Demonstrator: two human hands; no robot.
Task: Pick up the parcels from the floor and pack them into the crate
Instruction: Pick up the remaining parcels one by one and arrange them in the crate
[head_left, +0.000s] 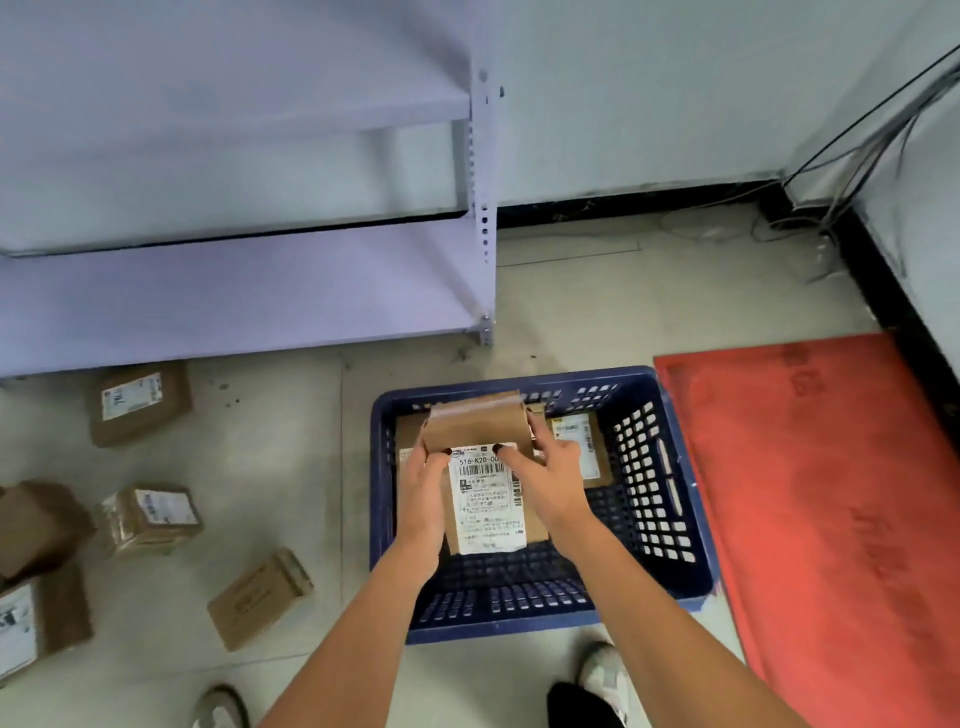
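Observation:
A brown cardboard parcel (485, 493) with a white shipping label hangs over the blue plastic crate (670, 499). My left hand (423, 486) grips its left side and my right hand (550, 480) its right side, thumbs on the label. Another labelled parcel (584, 449) lies inside the crate at the back right, and part of a further one shows behind the held parcel. Several more parcels lie on the floor to the left: one by the shelf (137, 402), one taped (150, 519), one unlabelled side up (260, 597), and others at the left edge (36, 577).
A pale metal shelving unit (249, 291) stands at the back left, its corner post (483, 208) near the crate. A red mat (821, 493) lies right of the crate. Cables (810, 208) run down the right corner. My shoes (602, 675) are at the bottom.

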